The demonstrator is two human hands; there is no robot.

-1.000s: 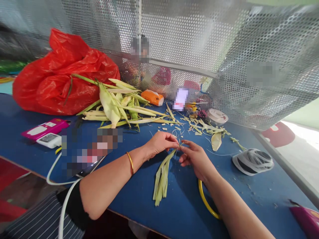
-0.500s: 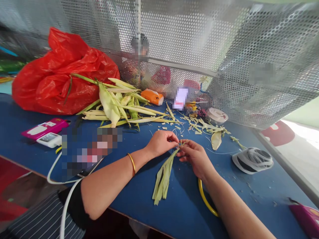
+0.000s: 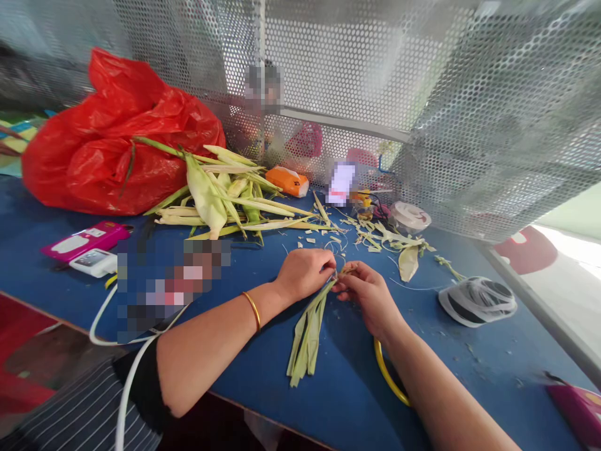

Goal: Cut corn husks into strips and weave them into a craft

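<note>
Both hands (image 3: pixel 305 274) at husk strips (image 3: pixel 307 338)

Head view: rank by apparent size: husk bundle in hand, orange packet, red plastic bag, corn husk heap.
1. Red plastic bag
2. Corn husk heap
3. Husk bundle, nearer the camera
4. Orange packet

Over the last second the left hand (image 3: pixel 306 274) has rolled over, its fingers now curled more tightly beside the husk bundle (image 3: pixel 307 341)'s upper end. The gold bracelet (image 3: pixel 254 311) has moved rightward. Yellow and brownish patches (image 3: pixel 16 141) have appeared at the left edge, beyond the red bag (image 3: pixel 117 138).
</note>
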